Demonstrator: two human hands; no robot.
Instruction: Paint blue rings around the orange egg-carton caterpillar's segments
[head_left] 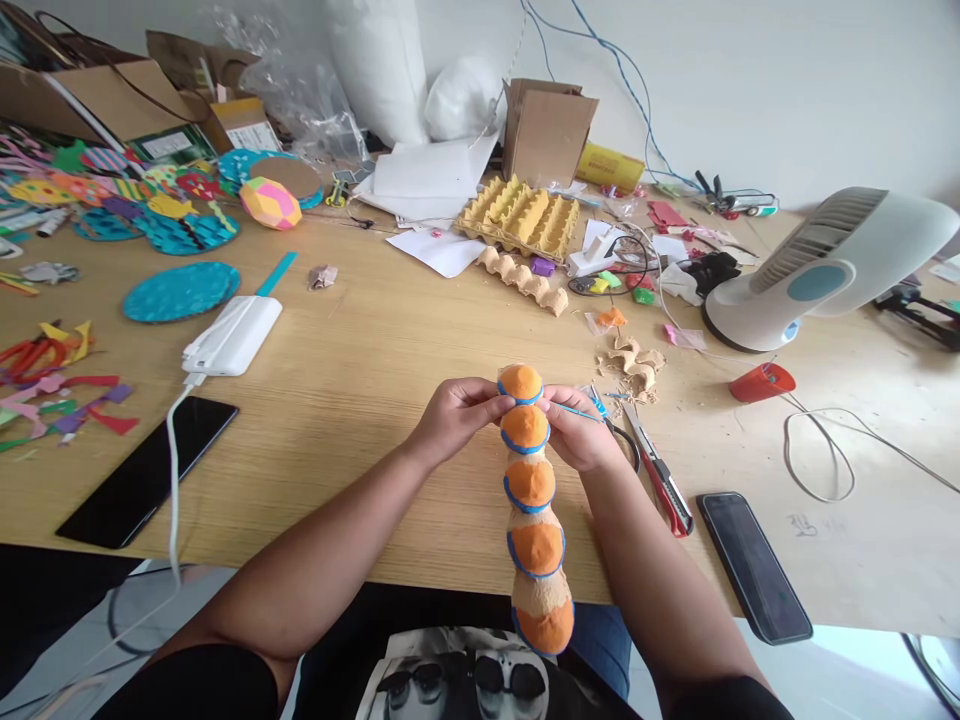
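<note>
A strip of egg-carton cups point(536, 540) runs from between my hands down past the table's front edge. Its several domes are orange, each edged with a blue line. My left hand point(457, 415) pinches the far end of the strip from the left side. On the right side of the same end, my right hand point(581, 430) has its fingers closed around the edge, with a thin blue strand point(571, 411) running out from its fingertips to the right.
A red cutter point(667, 495) and a black phone point(754, 565) lie to the right. Behind stand a yellow egg tray point(517, 215) and a white fan point(810, 265). At left are a power bank point(236, 335), a dark phone point(150, 470) and a blue oval point(180, 291).
</note>
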